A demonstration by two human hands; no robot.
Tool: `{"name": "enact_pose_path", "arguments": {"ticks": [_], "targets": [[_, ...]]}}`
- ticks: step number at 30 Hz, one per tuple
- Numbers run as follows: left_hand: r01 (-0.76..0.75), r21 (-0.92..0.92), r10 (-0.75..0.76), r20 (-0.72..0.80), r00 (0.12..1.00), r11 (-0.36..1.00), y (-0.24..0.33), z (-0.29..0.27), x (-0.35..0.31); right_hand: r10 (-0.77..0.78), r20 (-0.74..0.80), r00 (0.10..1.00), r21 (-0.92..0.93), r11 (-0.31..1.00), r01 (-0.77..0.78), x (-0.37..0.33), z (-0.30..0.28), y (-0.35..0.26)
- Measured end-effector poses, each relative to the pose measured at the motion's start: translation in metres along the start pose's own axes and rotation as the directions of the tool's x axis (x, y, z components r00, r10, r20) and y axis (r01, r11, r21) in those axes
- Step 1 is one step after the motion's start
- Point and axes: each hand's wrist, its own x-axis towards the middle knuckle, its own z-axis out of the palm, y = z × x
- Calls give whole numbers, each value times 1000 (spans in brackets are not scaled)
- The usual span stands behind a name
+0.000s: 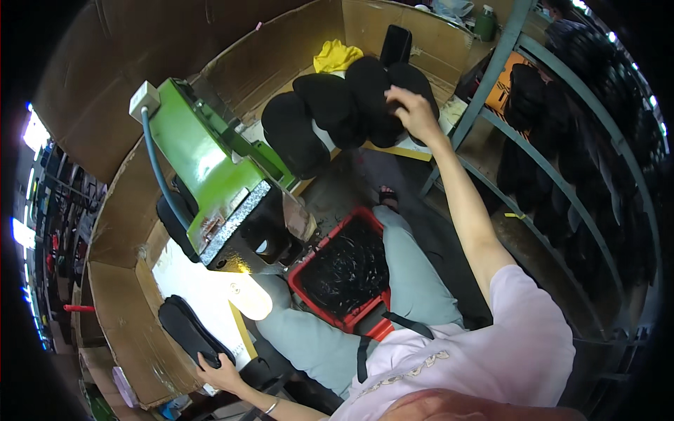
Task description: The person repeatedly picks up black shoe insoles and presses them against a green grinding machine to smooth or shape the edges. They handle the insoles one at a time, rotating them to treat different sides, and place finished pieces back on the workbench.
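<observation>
My left hand point(221, 374) is at the near end of a black insole-shaped stack point(191, 330) on the white board at the lower left. Its fingers curl over the edge of the stack and grip it. My right hand point(415, 116) reaches far forward to the black stacks of insole-shaped pieces behind the machine. Its fingers are spread and bent over the gap between a tall stack point(372, 95) and the rightmost stack point(418, 78). Nothing shows between those fingers. Two more black stacks, one leftmost point(289, 133) and one beside it point(328, 98), stand to the left.
A green machine point(203, 154) with a blue cable stands between the two work areas, its lit head over a pale round-ended plate point(250, 298). Between my legs hangs a red bin point(303, 277) of black scraps. Cardboard walls point(263, 59) surround the boards; a metal rack point(540, 147) stands right.
</observation>
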Motion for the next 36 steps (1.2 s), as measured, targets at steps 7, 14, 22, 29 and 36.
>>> {"name": "enact_pose_path", "arguments": {"ticks": [7, 14, 22, 29, 36], "targets": [[-290, -233, 218, -291, 932, 928, 0, -28, -20, -28, -73, 997, 67, 997, 33, -60, 6, -64], [-416, -403, 251, -402, 880, 815, 73, -92, -44, 263, 540, 800, 376, 774, -509, -204, 28, -130], [-99, -983, 630, 22, 776, 155, 188, -136, -99, 12, 607, 795, 710, 442, -549, -229, 50, -203], [714, -633, 627, 434, 648, -299, 239, -51, -152, 324, 830, 453, 483, -15, -875, -307, 25, -165], [478, -878, 517, 428, 742, 41, 290, -46, -153, 241, 862, 445, 501, -278, -820, -323, 30, -197]]}}
